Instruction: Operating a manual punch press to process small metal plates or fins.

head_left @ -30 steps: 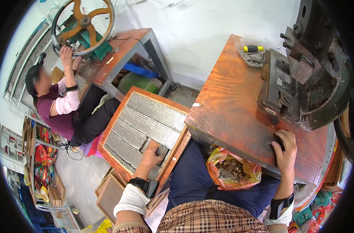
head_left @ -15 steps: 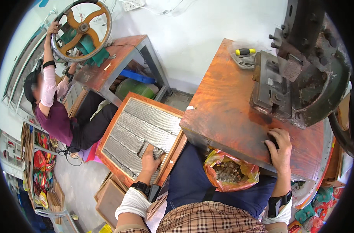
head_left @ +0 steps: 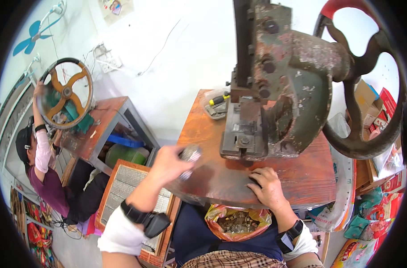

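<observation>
1. Left hand [head_left: 167, 163] has its grip pinched around a small stack of shiny metal pieces [head_left: 189, 155], lifted just over the counter [head_left: 212, 174] edge.
2. Right hand [head_left: 268, 187] lies flat on the worn orange-brown counter, fingers spread, holding nothing, right by the base of the rusty green press [head_left: 275, 94].
3. Bag of small metal parts [head_left: 238, 222] sits in the lap.
4. White wall behind; another person [head_left: 42, 165] at a second wheel press [head_left: 67, 94] on the left.

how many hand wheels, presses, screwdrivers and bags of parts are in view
spoked hand wheels: 2 (dark one on the rusty green press, orange-spoked one at the far bench)
rusty green press: 1
yellow-handled screwdriver: 1
orange plastic bag of metal parts: 1
total: 5
</observation>
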{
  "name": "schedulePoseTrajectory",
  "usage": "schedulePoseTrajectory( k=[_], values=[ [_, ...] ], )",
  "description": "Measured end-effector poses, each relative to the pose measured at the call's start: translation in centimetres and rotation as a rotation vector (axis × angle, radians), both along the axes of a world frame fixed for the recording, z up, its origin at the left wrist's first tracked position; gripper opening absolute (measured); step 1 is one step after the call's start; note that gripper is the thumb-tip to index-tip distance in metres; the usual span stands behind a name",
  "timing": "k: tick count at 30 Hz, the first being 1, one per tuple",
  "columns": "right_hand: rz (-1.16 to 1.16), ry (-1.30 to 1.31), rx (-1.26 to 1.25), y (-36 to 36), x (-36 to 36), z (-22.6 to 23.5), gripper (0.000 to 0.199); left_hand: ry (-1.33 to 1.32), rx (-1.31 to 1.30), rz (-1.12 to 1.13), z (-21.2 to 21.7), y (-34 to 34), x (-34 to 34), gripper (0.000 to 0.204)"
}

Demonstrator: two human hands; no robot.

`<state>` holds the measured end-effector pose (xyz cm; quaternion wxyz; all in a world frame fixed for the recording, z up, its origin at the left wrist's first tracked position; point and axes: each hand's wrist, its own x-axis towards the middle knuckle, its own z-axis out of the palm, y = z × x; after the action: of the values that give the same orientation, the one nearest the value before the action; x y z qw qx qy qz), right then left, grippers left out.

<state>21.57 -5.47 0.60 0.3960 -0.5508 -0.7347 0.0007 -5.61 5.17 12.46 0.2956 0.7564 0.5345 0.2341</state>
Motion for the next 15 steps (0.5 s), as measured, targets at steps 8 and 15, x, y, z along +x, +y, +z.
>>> schedulePoseTrajectory(
  k=[8, 15],
  values=[
    [0.03, 0.029, 0.016, -0.1, 0.2, -0.3, 0.031, 0.121, 0.233, -0.053, -1.3, 7.3, 12.8, 0.039],
    [0.041, 0.058, -0.017, 0.0, 0.5, -0.5, 0.03, -0.159, 0.279, -0.025, -2.4, 6.8, 16.0, 0.038]
  ],
)
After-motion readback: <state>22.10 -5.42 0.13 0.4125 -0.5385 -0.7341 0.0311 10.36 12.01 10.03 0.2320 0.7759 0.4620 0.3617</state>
